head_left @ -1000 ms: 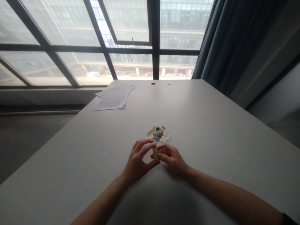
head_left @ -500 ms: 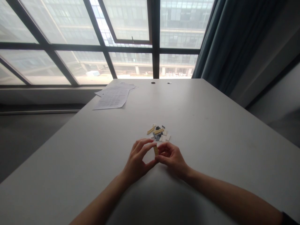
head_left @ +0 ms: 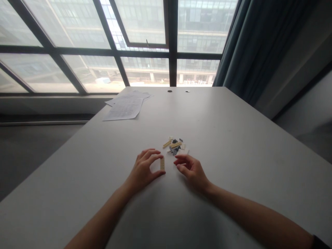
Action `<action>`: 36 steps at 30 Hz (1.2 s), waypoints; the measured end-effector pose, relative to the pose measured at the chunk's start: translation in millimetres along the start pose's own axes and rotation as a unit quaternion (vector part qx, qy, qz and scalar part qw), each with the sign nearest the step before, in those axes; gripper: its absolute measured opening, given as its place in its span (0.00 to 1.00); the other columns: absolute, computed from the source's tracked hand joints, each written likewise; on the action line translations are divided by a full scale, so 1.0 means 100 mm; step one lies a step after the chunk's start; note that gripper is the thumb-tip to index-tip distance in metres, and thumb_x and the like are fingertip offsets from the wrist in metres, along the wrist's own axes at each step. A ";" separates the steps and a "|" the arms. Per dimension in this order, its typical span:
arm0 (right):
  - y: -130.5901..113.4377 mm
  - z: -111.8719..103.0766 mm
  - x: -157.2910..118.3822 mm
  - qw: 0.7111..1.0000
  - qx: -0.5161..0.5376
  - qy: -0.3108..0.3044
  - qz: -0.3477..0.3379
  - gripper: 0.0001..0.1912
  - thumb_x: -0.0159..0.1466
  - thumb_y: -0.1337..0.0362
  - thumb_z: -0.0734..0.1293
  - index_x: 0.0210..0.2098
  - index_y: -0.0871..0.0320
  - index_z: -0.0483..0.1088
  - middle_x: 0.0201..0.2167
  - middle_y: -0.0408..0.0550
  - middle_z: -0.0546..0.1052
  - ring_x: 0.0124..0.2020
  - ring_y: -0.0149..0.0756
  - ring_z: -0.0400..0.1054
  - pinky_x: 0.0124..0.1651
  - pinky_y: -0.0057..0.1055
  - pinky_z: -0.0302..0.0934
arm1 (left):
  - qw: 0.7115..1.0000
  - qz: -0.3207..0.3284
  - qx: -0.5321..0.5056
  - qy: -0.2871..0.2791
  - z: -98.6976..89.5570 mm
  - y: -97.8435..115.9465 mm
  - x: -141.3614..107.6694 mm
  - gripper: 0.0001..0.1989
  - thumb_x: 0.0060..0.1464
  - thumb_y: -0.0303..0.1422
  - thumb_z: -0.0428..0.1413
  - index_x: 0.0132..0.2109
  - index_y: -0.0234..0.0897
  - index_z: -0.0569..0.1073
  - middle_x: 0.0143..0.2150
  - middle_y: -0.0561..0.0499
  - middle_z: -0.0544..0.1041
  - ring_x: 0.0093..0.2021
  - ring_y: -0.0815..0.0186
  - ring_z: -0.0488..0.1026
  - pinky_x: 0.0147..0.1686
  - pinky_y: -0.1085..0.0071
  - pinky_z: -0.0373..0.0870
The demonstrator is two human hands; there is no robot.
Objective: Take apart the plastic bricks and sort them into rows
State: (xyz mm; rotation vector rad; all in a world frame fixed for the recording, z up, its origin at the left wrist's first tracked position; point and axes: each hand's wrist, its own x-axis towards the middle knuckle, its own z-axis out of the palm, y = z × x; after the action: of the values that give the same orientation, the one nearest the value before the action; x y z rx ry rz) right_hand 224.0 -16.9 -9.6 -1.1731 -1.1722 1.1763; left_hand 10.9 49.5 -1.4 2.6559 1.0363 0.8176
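Between the thumb and fingertips of my left hand (head_left: 145, 168) is a tan building brick (head_left: 162, 164), long and studded, held by its two ends. My right hand (head_left: 191, 170) is apart from it, its fingers curled loosely with a gap between thumb and forefinger and nothing seen in them. Just beyond my right fingertips lies a small pile of building bricks (head_left: 175, 149) in tan, white, grey and black. Two long tan bricks (head_left: 175, 145) stand out in the pile, and white plates at its near right are partly covered by my right hand.
The pile rests on a white table (head_left: 223, 138). Printed sheets of paper (head_left: 124, 109) overlap at its far left edge. Two round holes are set near the far edge, below a large window (head_left: 145, 69). A dark curtain (head_left: 249, 52) hangs at the right.
My right hand has let go of the tan brick and its fingers have opened a little. My left hand has moved left with the brick, which now stands more upright in view.
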 end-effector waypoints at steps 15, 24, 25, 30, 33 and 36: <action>-0.13 -0.42 0.76 0.899 -0.401 0.042 -0.169 0.10 0.58 0.67 0.67 0.39 0.56 0.75 0.44 0.51 0.74 0.49 0.40 0.64 0.55 0.40 0.55 | 0.995 -0.028 0.005 -0.097 0.03 -0.17 -0.06 0.23 0.46 0.45 0.61 0.49 0.43 0.72 0.56 0.44 0.71 0.61 0.48 0.59 0.58 0.47 0.55; -0.26 -0.09 1.27 0.795 -0.572 -0.105 -0.174 0.09 0.61 0.65 0.66 0.39 0.54 0.77 0.46 0.48 0.75 0.50 0.41 0.62 0.53 0.37 0.54 | 0.997 -0.019 0.000 -0.071 0.02 -0.14 -0.07 0.18 0.47 0.41 0.61 0.46 0.43 0.72 0.55 0.45 0.71 0.60 0.50 0.61 0.58 0.49 0.57; -0.27 -0.05 1.30 0.784 -0.587 -0.115 -0.169 0.09 0.61 0.64 0.67 0.41 0.54 0.77 0.46 0.49 0.75 0.50 0.42 0.62 0.52 0.37 0.54 | 0.997 -0.020 0.001 -0.073 0.02 -0.14 -0.07 0.19 0.47 0.41 0.61 0.46 0.42 0.72 0.55 0.45 0.71 0.60 0.50 0.61 0.58 0.49 0.57; -0.31 0.11 1.41 0.751 -0.621 -0.160 -0.156 0.08 0.58 0.61 0.70 0.37 0.54 0.78 0.43 0.50 0.76 0.48 0.44 0.63 0.50 0.37 0.55 | 0.998 -0.019 0.005 -0.059 0.02 -0.13 -0.07 0.21 0.46 0.41 0.61 0.48 0.42 0.72 0.54 0.45 0.72 0.59 0.50 0.62 0.57 0.51 0.59; -0.31 0.17 1.46 0.738 -0.629 -0.184 -0.161 0.06 0.58 0.66 0.68 0.34 0.54 0.78 0.41 0.50 0.77 0.46 0.43 0.64 0.49 0.36 0.54 | 0.998 -0.017 0.006 -0.055 0.04 -0.14 -0.08 0.20 0.46 0.41 0.61 0.47 0.42 0.71 0.54 0.45 0.72 0.60 0.50 0.62 0.58 0.51 0.58; -0.30 0.19 1.49 0.730 -0.632 -0.201 -0.166 0.07 0.59 0.67 0.67 0.34 0.54 0.78 0.41 0.50 0.77 0.47 0.43 0.64 0.49 0.36 0.54 | 0.998 -0.018 0.004 -0.058 0.04 -0.15 -0.08 0.20 0.47 0.41 0.60 0.47 0.42 0.71 0.55 0.45 0.71 0.60 0.50 0.61 0.58 0.50 0.57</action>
State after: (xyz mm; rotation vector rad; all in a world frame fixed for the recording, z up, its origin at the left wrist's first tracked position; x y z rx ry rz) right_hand 211.2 131.9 25.9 -1.5477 -2.5942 0.1848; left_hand -0.2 54.8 -13.8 2.6477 1.0565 0.6438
